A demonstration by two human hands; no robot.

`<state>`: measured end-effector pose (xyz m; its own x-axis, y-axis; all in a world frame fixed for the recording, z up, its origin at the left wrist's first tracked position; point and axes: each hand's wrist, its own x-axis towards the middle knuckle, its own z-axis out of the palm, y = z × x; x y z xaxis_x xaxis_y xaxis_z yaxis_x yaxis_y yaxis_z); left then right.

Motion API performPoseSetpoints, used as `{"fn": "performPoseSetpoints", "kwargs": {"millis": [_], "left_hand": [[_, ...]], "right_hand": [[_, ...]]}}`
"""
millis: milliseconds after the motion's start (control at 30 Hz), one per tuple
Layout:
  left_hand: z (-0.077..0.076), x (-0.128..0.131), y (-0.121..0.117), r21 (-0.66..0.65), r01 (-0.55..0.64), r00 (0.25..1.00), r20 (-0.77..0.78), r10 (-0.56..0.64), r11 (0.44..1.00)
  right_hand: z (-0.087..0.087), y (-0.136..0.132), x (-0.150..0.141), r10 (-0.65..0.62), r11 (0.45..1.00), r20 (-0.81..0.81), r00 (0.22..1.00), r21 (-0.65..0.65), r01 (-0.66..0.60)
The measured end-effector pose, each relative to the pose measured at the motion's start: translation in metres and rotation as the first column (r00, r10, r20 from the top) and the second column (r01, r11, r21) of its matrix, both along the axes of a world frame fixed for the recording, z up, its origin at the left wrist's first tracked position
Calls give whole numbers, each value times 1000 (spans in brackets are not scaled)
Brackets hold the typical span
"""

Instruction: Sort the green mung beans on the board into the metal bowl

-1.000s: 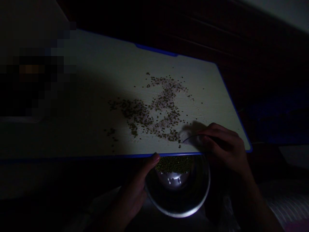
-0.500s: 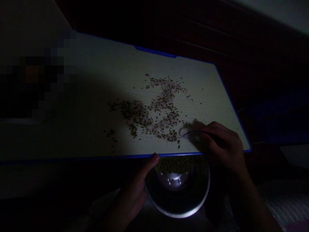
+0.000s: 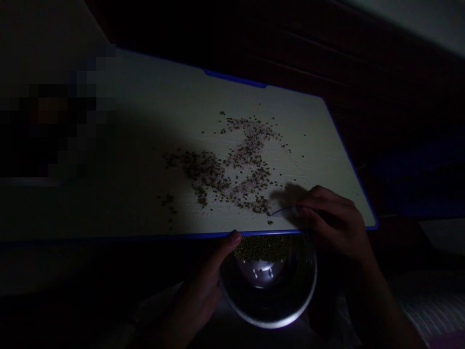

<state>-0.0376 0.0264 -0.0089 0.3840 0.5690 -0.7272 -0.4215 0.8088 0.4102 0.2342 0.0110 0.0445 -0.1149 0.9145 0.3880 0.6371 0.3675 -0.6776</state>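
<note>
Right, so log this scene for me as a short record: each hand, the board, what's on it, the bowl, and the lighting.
Left hand: left hand, thumb on the board's near edge; other fingers' grip unclear
Right hand: right hand, holding a thin curved utensil low over the board
Board: pale board with blue rim
On board: dark green grains scattered among paler bits
Bowl: shiny metal bowl, partly beneath the board's near edge
In bowl: heap of green grains
Lighting: dim, left side darkest

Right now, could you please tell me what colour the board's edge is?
The board's edge is blue, clearest in the head view.
</note>
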Motion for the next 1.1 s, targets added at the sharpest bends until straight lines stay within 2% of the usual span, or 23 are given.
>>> {"fn": "performPoseSetpoints", "kwargs": {"millis": [67,200,400,467,600,833,933,1100], "left_hand": [[2,0,1,0,-33,999,-21,33,999],[4,1,1,-84,-31,999,-9,31,996],[0,0,-1,-63,-41,999,-4,41,997],[1,0,0,-86,-45,999,-26,43,995],[5,1,2,-52,-67,996,-57,64,996],[4,3,2,-32,-53,999,-13,53,998],[5,3,2,-75,-42,997,-63,37,996],[4,1,0,-95,-46,998,-49,42,994]], "right_hand": [[0,1,-1,-12,1000,3,1000,1,12],[0,2,-2,-22,1000,8,1000,1,22],[1,0,-2,-3,1000,4,1000,-31,3],[2,0,-2,-4,999,-5,1000,-38,4],[3,0,-2,-4,999,-17,1000,-38,3],[2,-1,-1,20,999,-19,1000,-38,-21],[2,-1,-1,29,999,-15,999,-27,-30],[2,1,-4,38,999,23,999,-29,-38]]}}
